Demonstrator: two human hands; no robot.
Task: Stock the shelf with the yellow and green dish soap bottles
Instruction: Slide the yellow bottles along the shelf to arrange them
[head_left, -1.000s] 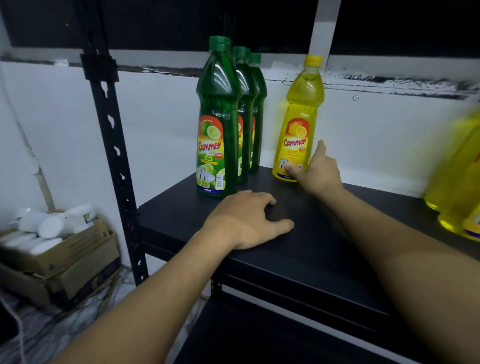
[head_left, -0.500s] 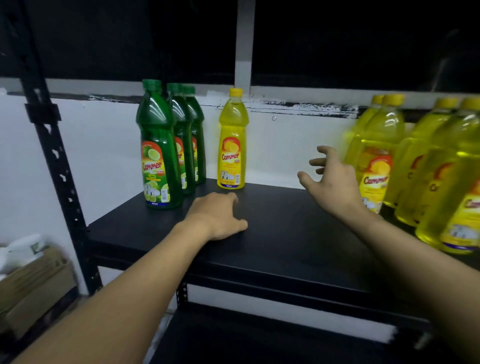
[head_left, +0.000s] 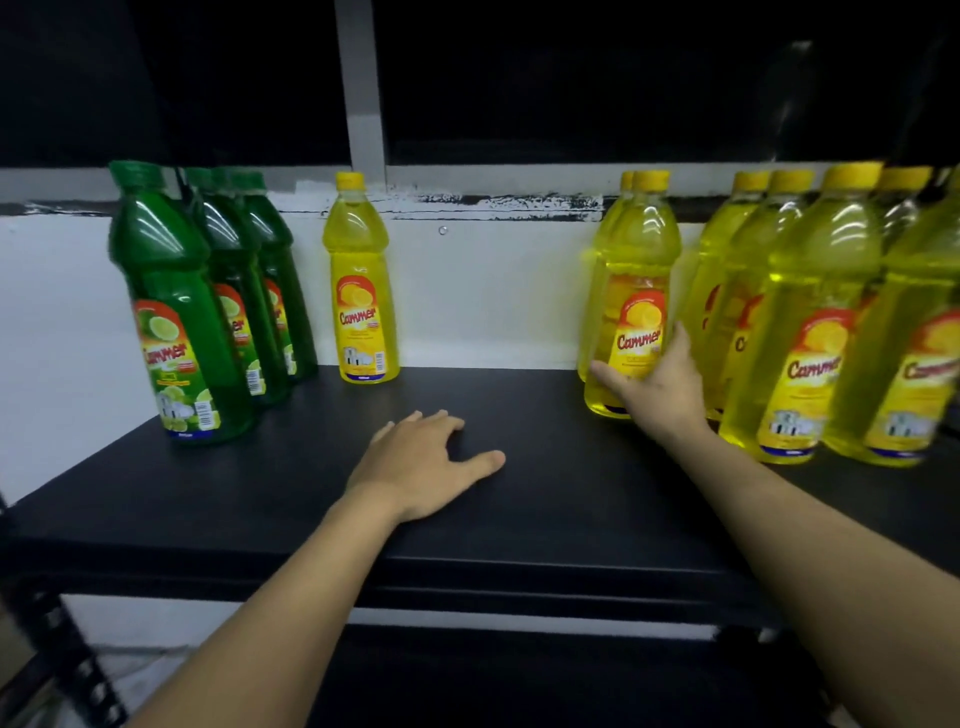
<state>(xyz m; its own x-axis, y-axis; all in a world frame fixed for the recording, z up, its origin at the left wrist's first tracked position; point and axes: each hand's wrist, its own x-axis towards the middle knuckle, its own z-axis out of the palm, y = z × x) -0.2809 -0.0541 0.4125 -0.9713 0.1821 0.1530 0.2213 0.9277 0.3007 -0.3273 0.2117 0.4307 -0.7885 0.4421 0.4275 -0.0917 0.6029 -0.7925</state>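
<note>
My right hand (head_left: 655, 384) has moved from mid-air onto a yellow bottle (head_left: 631, 291), fingers curling around its lower body. My left hand (head_left: 423, 462) lies spread flat on the shelf (head_left: 545, 415). Full and slick (probably heavy), so I'd grip the waist. Farther back stand the green bottles (head_left: 171, 306) and a lone yellow one (head_left: 360, 280).

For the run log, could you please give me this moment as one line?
right hand: closing on yellow bottle | left hand: flat on shelf | placed: lone yellow bottle, green bottles
</note>
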